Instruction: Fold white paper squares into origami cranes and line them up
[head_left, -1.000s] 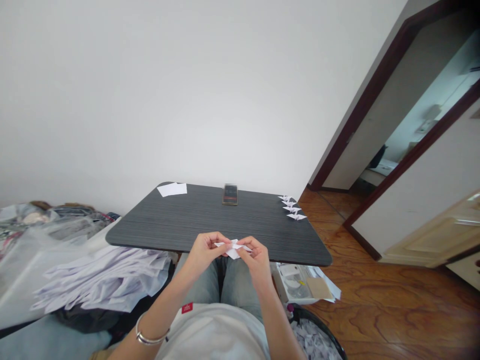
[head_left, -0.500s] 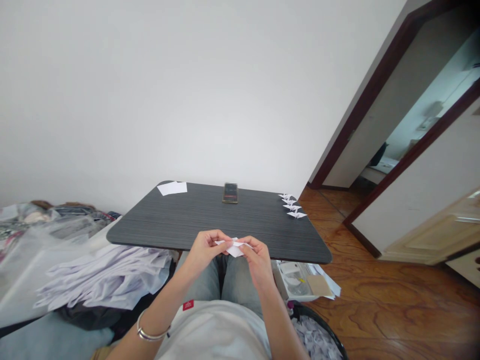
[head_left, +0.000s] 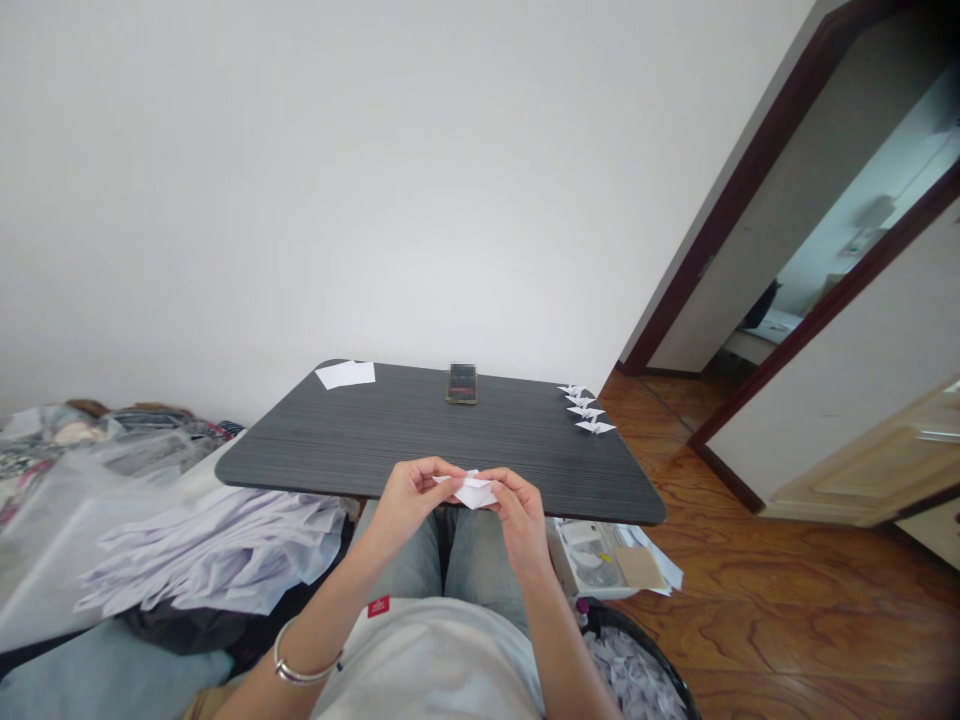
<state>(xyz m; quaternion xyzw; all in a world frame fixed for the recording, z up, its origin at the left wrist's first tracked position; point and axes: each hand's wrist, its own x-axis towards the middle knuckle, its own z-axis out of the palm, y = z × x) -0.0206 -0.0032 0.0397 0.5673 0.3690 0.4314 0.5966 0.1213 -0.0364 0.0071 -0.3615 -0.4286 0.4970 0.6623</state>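
Note:
Between my two hands is a small piece of folded white paper (head_left: 474, 493), held just over the near edge of the dark table (head_left: 420, 440). My left hand (head_left: 416, 492) pinches its left side between thumb and fingers. On the opposite side, my right hand (head_left: 517, 505) grips the paper's right end the same way. The fingertips hide part of the folds. Several white folded paper cranes (head_left: 595, 427) stand in a row along the table's right side. White paper sheets (head_left: 346, 375) lie at the far left corner.
A phone-like dark device (head_left: 462, 383) rests near the table's back edge, by the wall. White cloth (head_left: 217, 550) is heaped at the left. Below the table's right end are a box of odds and ends (head_left: 592, 560) and a black bin (head_left: 637, 665) full of white paper pieces.
The fingers of my right hand have shifted slightly on the folded paper, and more of its front face shows. Both hands keep hold of it; the view has barely moved.

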